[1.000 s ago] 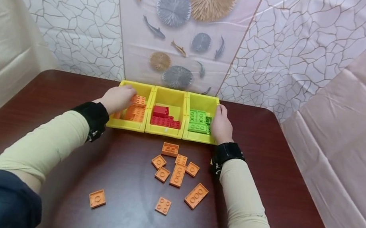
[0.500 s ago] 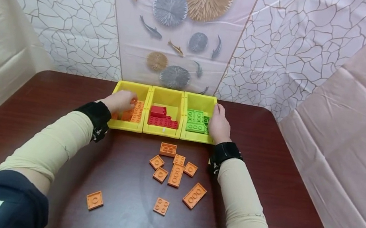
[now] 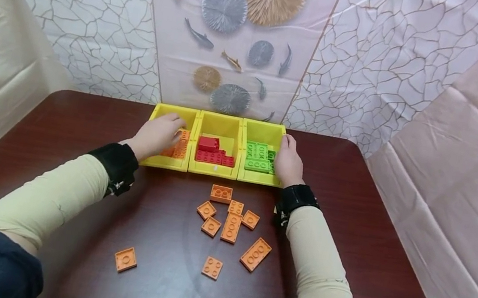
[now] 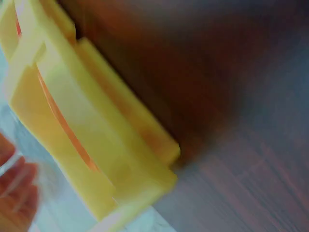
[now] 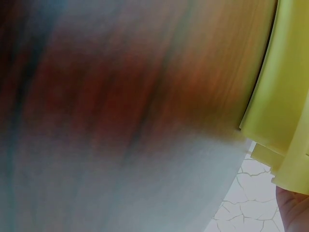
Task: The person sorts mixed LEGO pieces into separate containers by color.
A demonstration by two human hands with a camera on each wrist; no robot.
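Three yellow bins stand side by side at the far part of the table. My left hand (image 3: 159,134) is over the left bin (image 3: 167,163), which contains orange toy bricks (image 3: 182,143). In the left wrist view its blurred fingers (image 4: 21,191) are loosely bent beside the bin, and I see nothing held in them. My right hand (image 3: 289,164) grips the outer side wall of the right bin (image 3: 258,178), where green toy bricks (image 3: 257,165) lie. The middle bin (image 3: 223,171) holds red toy bricks (image 3: 209,156).
Several loose orange bricks lie on the brown table (image 3: 166,242) in front of the bins, most in a cluster around a long brick (image 3: 231,228). One square brick (image 3: 126,259) lies apart, nearer the left arm. A patterned cloth (image 3: 231,79) hangs behind the table.
My left hand dipped to the orange bricks in the left bin, then rose and drew back slightly. The orange bricks there look shifted. My right hand has stayed on the right bin.
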